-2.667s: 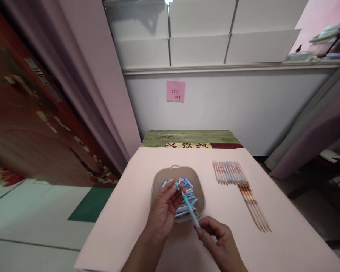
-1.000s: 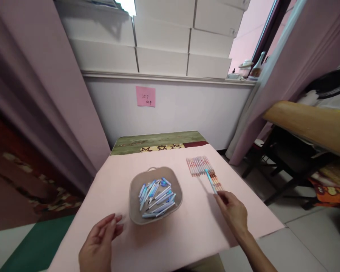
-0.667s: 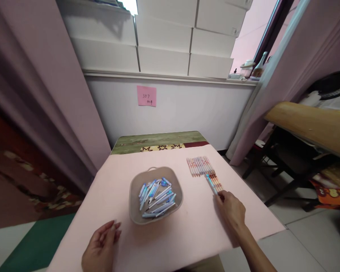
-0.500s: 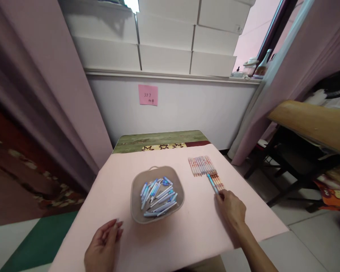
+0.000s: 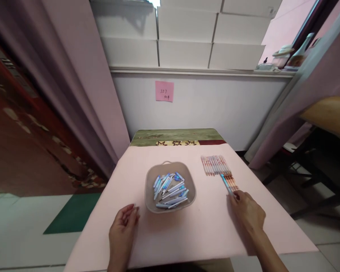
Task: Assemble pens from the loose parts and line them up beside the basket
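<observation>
My right hand (image 5: pixel 249 213) pinches the lower end of a light blue pen (image 5: pixel 226 183) at the table's right side. The pen lies against the left edge of a short row of orange-brown pens (image 5: pixel 232 182). Just beyond it, a longer row of pale pens (image 5: pixel 215 165) lies side by side. My left hand (image 5: pixel 123 230) rests near the front left, fingers curled in and thumb against them, with nothing visible in it. Between the hands stands a beige-grey basket (image 5: pixel 149 189) holding a loose heap of blue and white pens (image 5: pixel 171 189).
A pale pink sheet (image 5: pixel 170 241) covers most of the table, leaving a green wood-patterned strip (image 5: pixel 178 133) at the back. Behind it, a pink note (image 5: pixel 164 91) is stuck to the wall. Curtains hang on both sides, and dark furniture (image 5: pixel 323 170) stands at right.
The camera has turned left, so everything sits further right in view. My right hand keeps its hold on the blue pen beside the row; my left hand stays curled near the basket.
</observation>
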{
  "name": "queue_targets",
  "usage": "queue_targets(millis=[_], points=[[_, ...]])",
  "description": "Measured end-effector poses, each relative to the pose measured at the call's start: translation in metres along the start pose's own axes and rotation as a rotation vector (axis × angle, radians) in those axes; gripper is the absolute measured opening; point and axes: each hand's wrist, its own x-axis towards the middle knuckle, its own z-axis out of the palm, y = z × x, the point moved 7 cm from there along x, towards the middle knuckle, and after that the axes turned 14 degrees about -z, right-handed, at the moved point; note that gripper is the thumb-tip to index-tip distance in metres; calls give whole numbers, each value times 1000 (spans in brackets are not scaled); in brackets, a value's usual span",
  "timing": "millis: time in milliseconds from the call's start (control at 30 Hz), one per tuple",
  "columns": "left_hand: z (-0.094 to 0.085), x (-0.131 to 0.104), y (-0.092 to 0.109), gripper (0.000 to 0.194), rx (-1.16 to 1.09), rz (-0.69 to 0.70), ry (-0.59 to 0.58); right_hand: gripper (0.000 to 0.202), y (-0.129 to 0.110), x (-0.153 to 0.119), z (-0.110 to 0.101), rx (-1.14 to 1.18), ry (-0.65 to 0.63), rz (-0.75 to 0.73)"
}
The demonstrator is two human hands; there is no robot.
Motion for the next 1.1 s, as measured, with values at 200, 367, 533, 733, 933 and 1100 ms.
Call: queue_targets(millis=[200, 367, 533, 733, 933, 1100], points=[[11, -14, 6, 46, 15, 60, -11, 37, -32, -3, -11, 382, 78, -120], [25, -23, 16, 44, 12, 83, -38, 49, -94, -9, 14, 1000, -116, -252], [35, -13, 25, 46, 23, 85, -48, 55, -123, -4, 27, 1125, -202, -222], [50, 2, 30, 49, 100, 58, -96, 49, -135, 4, 26, 1147, -243, -286], [58, 6, 39, 38, 164, 72, -97, 45, -146, 10, 18, 1146, -246, -377], [57, 7, 40, 34, 203, 115, -53, 39, -149, 17, 18, 1133, -248, -414]])
